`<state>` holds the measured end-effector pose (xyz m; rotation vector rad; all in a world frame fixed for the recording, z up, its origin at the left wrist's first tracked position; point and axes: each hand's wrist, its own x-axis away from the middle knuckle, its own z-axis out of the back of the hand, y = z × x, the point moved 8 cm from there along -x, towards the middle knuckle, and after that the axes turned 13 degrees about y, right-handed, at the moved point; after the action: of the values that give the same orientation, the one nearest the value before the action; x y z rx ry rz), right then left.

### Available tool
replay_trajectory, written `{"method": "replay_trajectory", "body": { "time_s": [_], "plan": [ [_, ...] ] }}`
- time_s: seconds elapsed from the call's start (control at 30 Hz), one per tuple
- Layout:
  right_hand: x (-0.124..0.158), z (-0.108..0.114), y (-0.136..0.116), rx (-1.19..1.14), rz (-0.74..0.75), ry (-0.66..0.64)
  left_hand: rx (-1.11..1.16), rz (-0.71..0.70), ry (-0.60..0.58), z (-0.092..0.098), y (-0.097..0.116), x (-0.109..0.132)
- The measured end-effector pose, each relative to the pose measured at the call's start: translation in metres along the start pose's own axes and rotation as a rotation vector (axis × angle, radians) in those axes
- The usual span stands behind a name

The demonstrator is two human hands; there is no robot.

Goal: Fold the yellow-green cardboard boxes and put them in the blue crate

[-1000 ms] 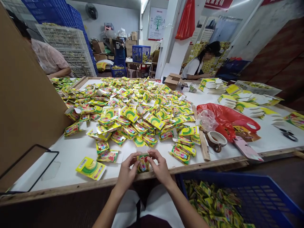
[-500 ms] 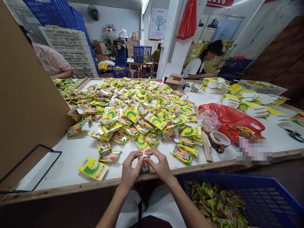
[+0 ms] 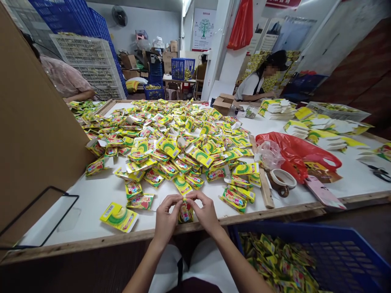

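A small yellow and green printed box (image 3: pixel 185 213) stands or lies at the table's front edge, between my two hands. My left hand (image 3: pixel 167 215) pinches its upper left corner with thumb and fingers. On the other side, my right hand (image 3: pixel 205 211) grips the upper right corner in the same way. The fingertips of both hands nearly meet along the box's top end. Just beyond them lies a big heap of similar small boxes (image 3: pixel 168 146), many with white end flaps sticking out. One more box (image 3: pixel 119 217) lies apart, to the left of my left hand.
A blue crate (image 3: pixel 330 244) full of boxes stands below the table at right. A wooden strip (image 3: pixel 266 189), a cup (image 3: pixel 282 179), a red bag (image 3: pixel 293 150) and a pink phone (image 3: pixel 325 191) lie right. Cardboard (image 3: pixel 39 122) rises at left. A co-worker (image 3: pixel 256 81) sits across the table.
The white flap at the box's top end no longer shows between my fingertips, and more of the printed face is visible. Both hands stay in nearly the same place.
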<state>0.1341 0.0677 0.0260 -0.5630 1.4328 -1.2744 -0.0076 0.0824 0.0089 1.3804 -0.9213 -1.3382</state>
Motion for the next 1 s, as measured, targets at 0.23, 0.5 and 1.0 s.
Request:
{"method": "replay_trajectory", "body": {
  "time_s": [0.23, 0.5, 1.0],
  "plan": [
    [0.004, 0.021, -0.005, 0.025, 0.012, 0.026, -0.239, -0.198, -0.148, 0.010, 0.007, 0.005],
    [-0.008, 0.207, -0.043, 0.815, 0.083, 0.278, -0.987, -0.364, -0.374, 0.078, -0.017, -0.031],
    [0.023, -0.015, -0.008, -0.087, -0.113, -0.033, -0.144, -0.052, 0.018, 0.013, 0.004, -0.002]
  ]
}}
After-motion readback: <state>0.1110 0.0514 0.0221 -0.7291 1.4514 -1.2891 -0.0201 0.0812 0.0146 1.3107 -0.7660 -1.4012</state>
